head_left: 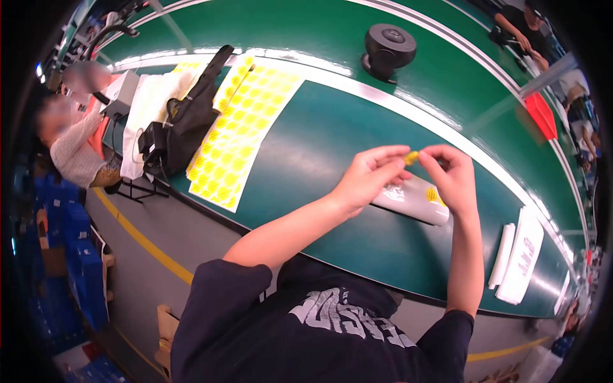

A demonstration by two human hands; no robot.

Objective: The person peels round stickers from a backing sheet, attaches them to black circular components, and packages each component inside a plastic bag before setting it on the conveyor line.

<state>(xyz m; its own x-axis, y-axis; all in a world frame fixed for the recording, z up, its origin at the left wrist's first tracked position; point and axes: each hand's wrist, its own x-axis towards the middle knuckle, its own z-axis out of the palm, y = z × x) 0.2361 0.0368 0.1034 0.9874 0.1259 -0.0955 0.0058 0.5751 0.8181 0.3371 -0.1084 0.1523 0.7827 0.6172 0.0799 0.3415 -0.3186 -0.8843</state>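
Both hands meet above a grey rolled package (pixel 415 199) on the green table. A small yellow sticker (pixel 412 157) is pinched between them. My left hand (pixel 371 177) holds its left side with closed fingertips. From the right, the thumb and forefinger of my right hand (pixel 452 175) close on its other edge. Another yellow round sticker (pixel 434 195) is on the package, just beside my right hand. Sheets of yellow round stickers (pixel 233 134) lie on the table to the left.
A black bag (pixel 191 118) lies left of the sheets. White packages (pixel 520 255) rest at the table's right end. A dark round device (pixel 389 50) stands beyond the table's far rail (pixel 357 86). A co-worker (pixel 80 147) is at the far left; other people are at the upper right.
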